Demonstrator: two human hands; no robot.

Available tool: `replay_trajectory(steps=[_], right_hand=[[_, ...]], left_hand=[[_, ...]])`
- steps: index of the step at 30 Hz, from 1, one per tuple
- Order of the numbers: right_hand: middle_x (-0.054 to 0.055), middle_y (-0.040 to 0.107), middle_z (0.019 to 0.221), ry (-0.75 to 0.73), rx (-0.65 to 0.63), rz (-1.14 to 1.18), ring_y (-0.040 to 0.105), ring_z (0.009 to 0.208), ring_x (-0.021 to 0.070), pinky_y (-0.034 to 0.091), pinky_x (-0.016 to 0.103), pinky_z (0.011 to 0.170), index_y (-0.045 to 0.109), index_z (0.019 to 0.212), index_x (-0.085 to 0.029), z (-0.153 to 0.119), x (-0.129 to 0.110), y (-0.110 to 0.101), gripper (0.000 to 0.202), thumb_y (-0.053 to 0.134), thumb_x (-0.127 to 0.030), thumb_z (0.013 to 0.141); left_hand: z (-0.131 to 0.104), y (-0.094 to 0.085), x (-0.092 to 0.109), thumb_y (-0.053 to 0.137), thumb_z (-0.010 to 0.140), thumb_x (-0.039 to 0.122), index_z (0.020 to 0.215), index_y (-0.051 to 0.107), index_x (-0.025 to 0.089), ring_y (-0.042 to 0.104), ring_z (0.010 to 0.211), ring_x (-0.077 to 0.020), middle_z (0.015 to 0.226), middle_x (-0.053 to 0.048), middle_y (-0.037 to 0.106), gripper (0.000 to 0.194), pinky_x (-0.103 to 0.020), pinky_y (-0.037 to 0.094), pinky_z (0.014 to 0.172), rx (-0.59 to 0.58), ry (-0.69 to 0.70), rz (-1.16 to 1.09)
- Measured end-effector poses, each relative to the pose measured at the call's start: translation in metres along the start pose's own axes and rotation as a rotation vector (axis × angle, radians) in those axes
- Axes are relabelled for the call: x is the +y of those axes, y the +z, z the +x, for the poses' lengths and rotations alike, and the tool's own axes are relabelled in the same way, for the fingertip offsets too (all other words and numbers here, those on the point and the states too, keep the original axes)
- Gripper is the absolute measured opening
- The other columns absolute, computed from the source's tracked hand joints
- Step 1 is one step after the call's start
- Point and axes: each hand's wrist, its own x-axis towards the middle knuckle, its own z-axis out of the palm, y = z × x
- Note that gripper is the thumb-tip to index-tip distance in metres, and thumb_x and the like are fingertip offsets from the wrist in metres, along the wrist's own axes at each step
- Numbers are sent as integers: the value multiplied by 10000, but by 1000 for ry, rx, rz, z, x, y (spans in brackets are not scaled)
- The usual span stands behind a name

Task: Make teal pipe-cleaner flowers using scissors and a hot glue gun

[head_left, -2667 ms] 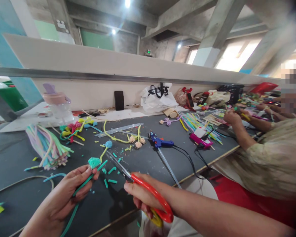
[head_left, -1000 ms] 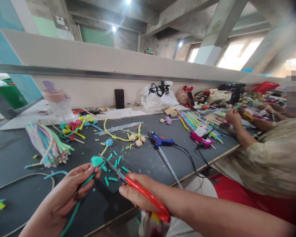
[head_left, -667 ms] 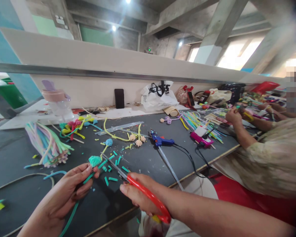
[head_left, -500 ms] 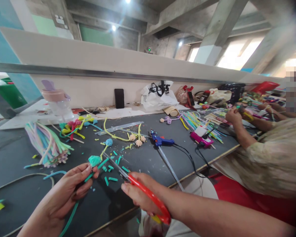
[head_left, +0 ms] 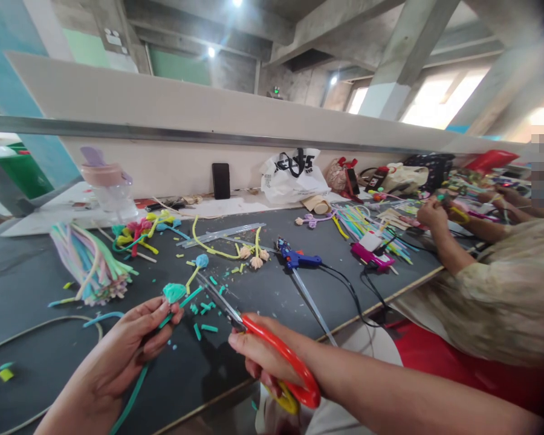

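I judge this a snip: I'd hold the teal strip [head_left: 191,297] steady and set the blades [head_left: 229,310] square across it. My left grip [head_left: 142,329] pinches the teal bud [head_left: 174,292] by its base, front-left of the glue gun [head_left: 301,260]; my right grip [head_left: 259,349] wraps the scissors [head_left: 278,345], their blades slightly parted. Whether the strip's tip lies between them, I can't tell from here.

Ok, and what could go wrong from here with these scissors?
The scissors in the right hand are close to the left hand holding the green strand, so a slip might nick a finger. They also reach near the blue ball on its yellow stem, which could get knocked or snipped. Loose green offcuts lying nearby might scatter if a hand brushes them.
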Motion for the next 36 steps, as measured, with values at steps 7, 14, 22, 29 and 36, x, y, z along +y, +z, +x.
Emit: replay_trajectory(steps=[7, 14, 22, 29, 36], right_hand=[[-80, 450, 537, -9, -14, -133, 385, 296, 46, 348, 138, 256, 434, 918, -213, 4, 2, 3, 195, 403, -396, 856], [-65, 451, 546, -62, -13, -212, 412, 321, 67, 373, 164, 278, 459, 897, -211, 9, 7, 5, 227, 418, -429, 851], [-67, 442, 540, -15, -8, -204, 386, 308, 61, 349, 157, 277, 457, 867, -207, 6, -3, 7, 177, 417, -379, 853], [-62, 446, 520, -66, -13, -254, 412, 329, 75, 363, 165, 295, 463, 867, -205, 11, 7, 7, 219, 399, -414, 852], [-60, 451, 536, -34, -13, -262, 412, 340, 70, 363, 160, 319, 480, 889, -201, 7, 1, 6, 214, 417, -403, 857]], left_hand=[[2, -1, -4, 631, 777, 375, 753, 617, 130, 180, 380, -17, 441, 80, 330, 246, -147, 132, 360, -37, -4, 14], [4, -3, -5, 601, 797, 383, 748, 619, 132, 193, 382, -21, 434, 75, 336, 256, -157, 132, 370, -57, 10, 34], [5, -2, -4, 603, 791, 394, 747, 620, 132, 192, 377, -20, 436, 77, 331, 266, -157, 139, 365, -68, 23, 46], [4, -2, -5, 645, 750, 406, 748, 630, 134, 210, 374, -20, 437, 79, 324, 272, -151, 159, 361, -42, 15, 60], [7, -2, -4, 667, 740, 370, 767, 624, 139, 230, 376, -12, 501, 54, 407, 237, -147, 169, 352, -9, 1, 41]])
